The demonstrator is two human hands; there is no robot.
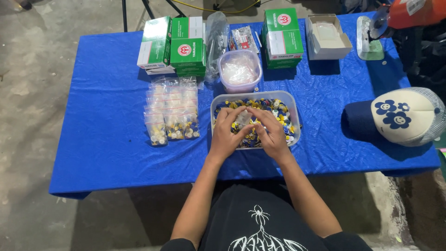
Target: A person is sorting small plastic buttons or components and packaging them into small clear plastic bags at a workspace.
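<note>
A clear plastic tub (294, 106) full of small blue, yellow and white pieces sits on the blue table (107, 121) in front of me. Both hands hover over it, close together. My left hand (226, 132) and my right hand (272, 132) pinch a small clear plastic bag (243, 119) between them, just above the pieces. To the left of the tub lie rows of filled small clear bags (171, 111), laid flat in columns.
Behind the tub stands a round clear container (239, 69) of empty bags. Green and white boxes (188, 53), another green box (282, 37) and an open white box (326, 35) line the far edge. A cap (404, 116) with flower faces lies at the right.
</note>
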